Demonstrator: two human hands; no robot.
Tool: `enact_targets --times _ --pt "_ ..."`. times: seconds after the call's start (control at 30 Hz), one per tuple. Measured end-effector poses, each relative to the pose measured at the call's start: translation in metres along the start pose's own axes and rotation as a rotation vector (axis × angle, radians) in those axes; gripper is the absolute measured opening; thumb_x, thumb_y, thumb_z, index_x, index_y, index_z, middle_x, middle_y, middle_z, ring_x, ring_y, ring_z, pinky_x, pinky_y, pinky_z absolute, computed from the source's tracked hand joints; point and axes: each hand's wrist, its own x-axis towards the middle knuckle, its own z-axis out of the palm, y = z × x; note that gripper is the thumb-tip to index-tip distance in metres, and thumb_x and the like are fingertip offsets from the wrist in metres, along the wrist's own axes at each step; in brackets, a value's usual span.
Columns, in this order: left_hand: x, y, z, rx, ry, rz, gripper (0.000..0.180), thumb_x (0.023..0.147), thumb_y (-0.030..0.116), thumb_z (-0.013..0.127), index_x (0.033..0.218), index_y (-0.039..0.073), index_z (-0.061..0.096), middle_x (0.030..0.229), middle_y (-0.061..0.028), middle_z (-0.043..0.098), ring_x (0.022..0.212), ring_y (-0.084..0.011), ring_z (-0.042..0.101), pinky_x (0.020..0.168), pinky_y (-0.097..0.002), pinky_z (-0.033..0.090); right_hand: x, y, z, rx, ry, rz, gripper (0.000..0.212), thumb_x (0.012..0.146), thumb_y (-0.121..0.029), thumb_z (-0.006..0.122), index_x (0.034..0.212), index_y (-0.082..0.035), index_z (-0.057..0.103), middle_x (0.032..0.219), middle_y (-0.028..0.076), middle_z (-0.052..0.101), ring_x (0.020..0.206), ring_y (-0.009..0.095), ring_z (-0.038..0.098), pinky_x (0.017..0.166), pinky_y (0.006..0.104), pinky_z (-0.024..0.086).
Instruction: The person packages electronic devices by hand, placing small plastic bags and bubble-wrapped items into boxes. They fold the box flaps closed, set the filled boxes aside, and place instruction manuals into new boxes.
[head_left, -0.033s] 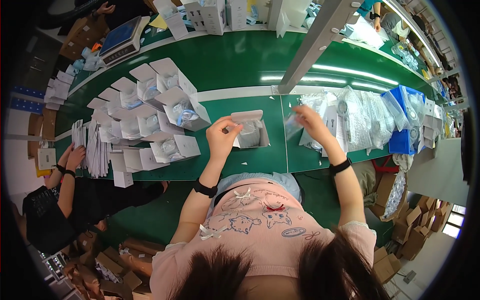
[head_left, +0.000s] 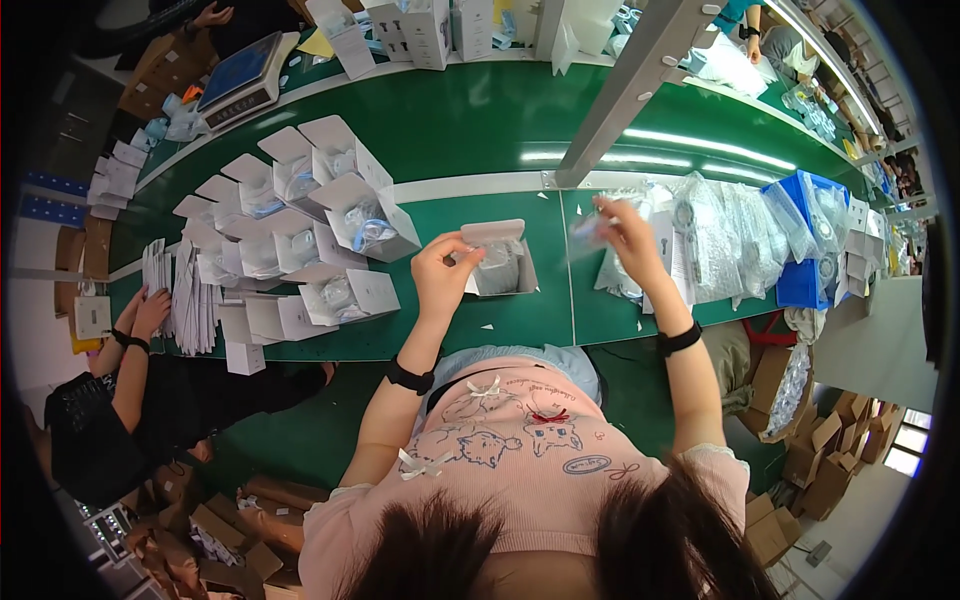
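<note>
In front of me a small white open box point(head_left: 531, 268) stands on the green table, its lid flap raised at the back. Inside it lies an item in a clear plastic bag point(head_left: 497, 268). My left hand point(head_left: 443, 272) is at the box's left side, thumb and fingers pinched on its left flap. To the right of the box, my right hand point(head_left: 630, 238) is raised above the table, fingers closed on a small clear plastic bag point(head_left: 590, 234). That bag is smeared by motion, and I cannot make out what is in it.
Several open white boxes point(head_left: 375, 232) with bagged items stand at left. Flat cartons point(head_left: 195, 300) lie beyond them, near a co-worker's hands point(head_left: 150, 310). At right are bubble-wrapped items point(head_left: 715, 235) and a blue bin point(head_left: 800, 283). A metal post point(head_left: 640, 90) rises behind the table.
My right hand has shifted slightly, and the clear bag in it has swung a little. My left hand and the box look almost the same.
</note>
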Motion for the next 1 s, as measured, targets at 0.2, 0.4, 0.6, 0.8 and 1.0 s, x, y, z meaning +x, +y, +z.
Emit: enact_targets --times 0.2,0.4,0.6,0.8,1.0 --pt "0.005 0.002 0.001 0.010 0.020 -0.007 0.014 0.063 0.005 0.070 0.066 -0.003 0.058 0.081 -0.0076 0.063 0.055 -0.0090 0.049 0.046 -0.0212 0.036 0.004 -0.084 0.031 0.272 0.404 -0.222 0.030 0.074 0.007 0.053 0.102 -0.004 0.055 0.094 0.011 0.051 0.083 0.021 0.052 0.071 0.0252 0.043" --pt "0.006 -0.009 0.003 -0.053 -0.023 -0.004 0.013 0.066 0.003 0.068 0.069 -0.003 0.057 0.085 -0.0082 0.061 0.063 -0.0080 0.050 0.051 -0.0189 0.037 0.013 -0.076 0.065 -0.323 -0.088 -0.495 0.032 0.069 -0.008 0.062 0.101 -0.007 0.056 0.098 0.009 0.050 0.100 0.024 0.047 0.083 0.0320 0.040" --pt "-0.017 0.015 -0.018 0.245 0.149 0.375 0.030 0.068 0.012 0.070 0.093 0.002 0.054 0.110 -0.0117 0.051 0.090 -0.0194 0.049 0.069 -0.0274 0.041 0.000 -0.044 0.073 -0.286 0.247 -0.476 0.063 0.059 -0.038 0.072 0.110 -0.007 0.051 0.108 0.009 0.049 0.113 0.024 0.038 0.094 0.0377 0.033" --pt "-0.078 -0.007 -0.099 1.181 0.470 0.316 0.033 0.068 0.024 0.069 0.093 0.008 0.054 0.109 -0.0048 0.049 0.106 -0.0252 0.043 0.092 -0.0521 0.023 -0.007 0.021 0.137 0.524 0.063 0.007 0.096 0.052 -0.027 0.080 0.129 -0.002 0.027 0.121 0.012 0.042 0.118 0.027 0.036 0.098 0.0354 0.029" --pt "-0.084 -0.031 -0.131 1.280 0.290 0.344 0.020 0.067 0.020 0.067 0.081 0.009 0.057 0.100 -0.0041 0.049 0.103 -0.0249 0.043 0.093 -0.0575 0.017 0.013 0.005 0.160 0.493 -0.060 0.168 0.099 0.053 -0.020 0.080 0.130 -0.001 0.022 0.122 0.017 0.040 0.115 0.028 0.040 0.097 0.0357 0.032"
